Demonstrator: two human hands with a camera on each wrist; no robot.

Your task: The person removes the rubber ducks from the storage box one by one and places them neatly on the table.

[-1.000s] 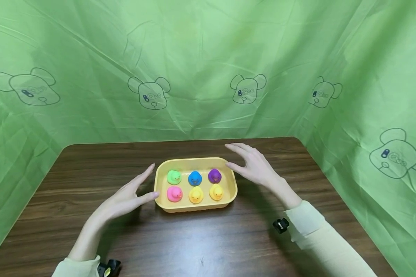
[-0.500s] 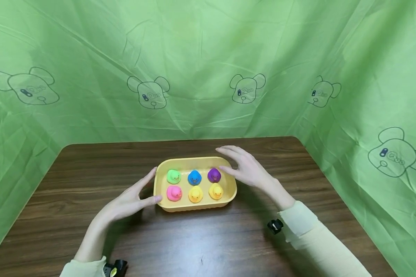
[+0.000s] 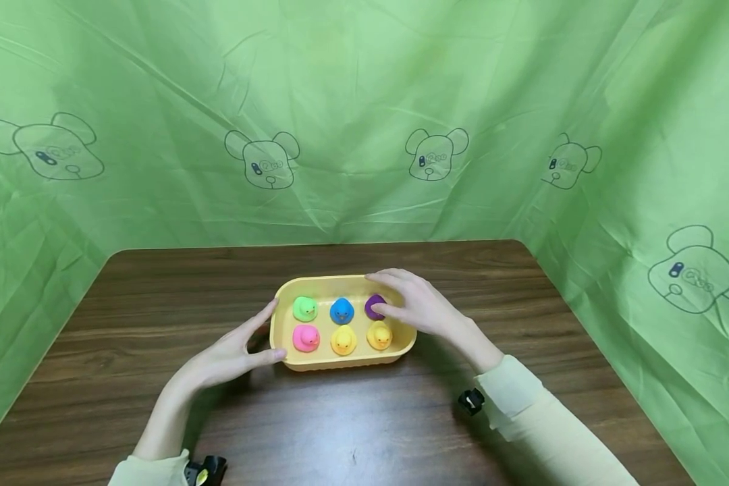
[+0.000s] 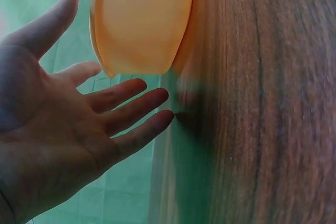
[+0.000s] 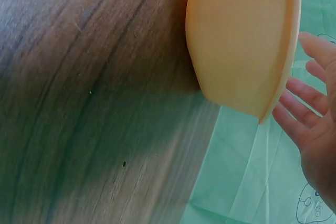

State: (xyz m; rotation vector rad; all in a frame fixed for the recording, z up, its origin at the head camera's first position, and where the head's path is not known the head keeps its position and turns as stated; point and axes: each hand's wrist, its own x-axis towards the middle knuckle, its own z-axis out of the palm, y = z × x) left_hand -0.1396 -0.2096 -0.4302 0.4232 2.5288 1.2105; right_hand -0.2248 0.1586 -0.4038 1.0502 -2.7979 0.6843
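A pale yellow plastic tray [image 3: 288, 290] holds several small rubber ducks on the table. Its far row has a green duck [image 3: 305, 308], a blue duck [image 3: 341, 311] and a purple duck [image 3: 372, 305]; nearer are a pink duck [image 3: 306, 338] and two yellow ducks [image 3: 343, 340]. My left hand [image 3: 227, 352], fingers and thumb spread, is at the tray's left end with its fingertips right at the rim. Over the right end my right hand [image 3: 425, 305] reaches across the rim, its thumb overlapping the purple duck in the head view. Its fingers are relaxed and extended.
The dark wooden table [image 3: 352, 432] extends around the tray. Green fabric [image 3: 352, 101] with bear-head outlines hangs behind it and along both sides. Small black devices are worn at the left sleeve [image 3: 152, 470] and right sleeve [image 3: 522, 398].
My right hand has moved left and toward me, from beside the tray to over the purple duck. My left hand has shifted slightly right, up to the tray's rim.
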